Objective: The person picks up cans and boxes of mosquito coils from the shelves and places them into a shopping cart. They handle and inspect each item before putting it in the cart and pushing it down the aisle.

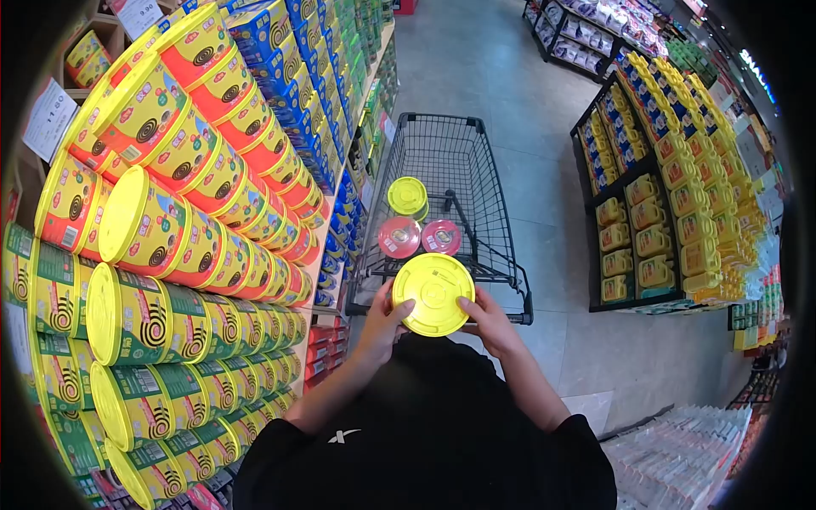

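Observation:
A round tub with a bright yellow lid is held level in front of my chest, above the near end of the cart. My left hand grips its left edge, thumb on the lid. On the opposite side my right hand grips it the same way. The tub's side is hidden below the lid. Inside the black wire shopping cart stand a yellow-lidded tub and two containers with pink-red tops, just beyond the tub in my hands.
Stacked mosquito coil tubs, red-yellow above and green-yellow below, line the left shelf. Blue boxes stand farther along it. To the right is a display rack of yellow jugs. Plastic-wrapped goods lie at lower right. Grey floor runs ahead.

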